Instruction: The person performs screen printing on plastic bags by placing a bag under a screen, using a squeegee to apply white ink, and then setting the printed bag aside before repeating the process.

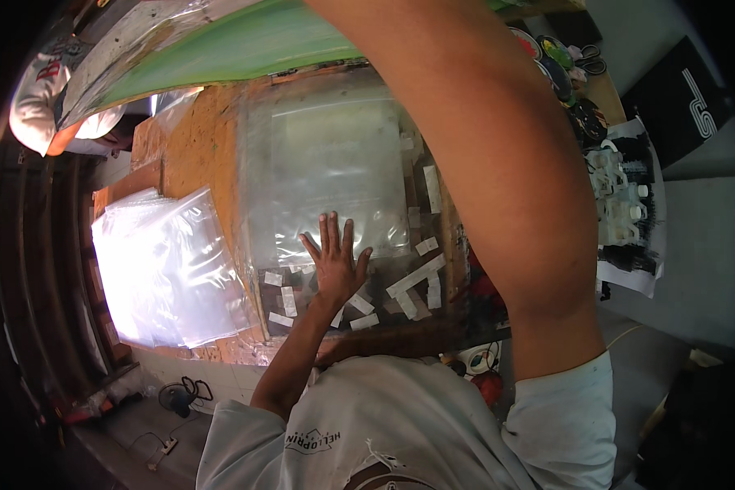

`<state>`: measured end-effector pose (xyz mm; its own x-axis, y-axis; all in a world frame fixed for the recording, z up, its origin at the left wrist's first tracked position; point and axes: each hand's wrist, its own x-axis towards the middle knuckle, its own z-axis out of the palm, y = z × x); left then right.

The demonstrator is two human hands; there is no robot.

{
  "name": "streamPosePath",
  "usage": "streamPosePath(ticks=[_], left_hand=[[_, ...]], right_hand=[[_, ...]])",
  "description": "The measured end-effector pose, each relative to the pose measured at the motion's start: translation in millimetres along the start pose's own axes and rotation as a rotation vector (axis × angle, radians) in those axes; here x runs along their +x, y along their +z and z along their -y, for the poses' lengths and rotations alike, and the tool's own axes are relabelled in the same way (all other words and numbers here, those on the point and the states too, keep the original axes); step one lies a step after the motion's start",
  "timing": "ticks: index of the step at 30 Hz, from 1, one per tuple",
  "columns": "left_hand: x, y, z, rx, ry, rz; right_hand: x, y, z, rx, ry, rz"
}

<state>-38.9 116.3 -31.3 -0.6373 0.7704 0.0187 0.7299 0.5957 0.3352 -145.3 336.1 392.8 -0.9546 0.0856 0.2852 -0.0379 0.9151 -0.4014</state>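
My left hand (335, 265) lies flat, fingers spread, on the near edge of a clear plastic bag (335, 175). The bag rests on a dark, glossy board in the middle of the table. Pieces of whitish tape (416, 276) are stuck on the board, near the bag's near and right sides. Above the far side stands a tilted panel with a green, mesh-like face (253, 45), apparently a printing screen. My right arm (506, 155) stretches up across the view toward this panel, and its hand is beyond the top edge.
A pile of clear plastic bags (171, 273) lies on the wooden table (196, 139) at left. Another person's sleeve (34, 114) shows at the far left. Scissors (590, 60), round containers (555, 77) and white bottles (629, 212) stand at right. A small fan (175, 398) is on the floor.
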Motion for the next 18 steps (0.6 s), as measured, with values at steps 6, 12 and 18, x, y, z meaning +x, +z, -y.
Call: streamPosePath(ticks=[6,12,18], left_hand=[[-3,3,1,-0.033,0.034,-0.024],[-7,9,5,0.031,0.048,-0.036],[-3,-7,1,-0.026,-0.004,0.047]], right_hand=[[-3,7,6,0.006,-0.026,-0.033],[-1,1,18,-0.024,0.062,0.109],[-2,26,25,-0.218,0.051,-0.076]])
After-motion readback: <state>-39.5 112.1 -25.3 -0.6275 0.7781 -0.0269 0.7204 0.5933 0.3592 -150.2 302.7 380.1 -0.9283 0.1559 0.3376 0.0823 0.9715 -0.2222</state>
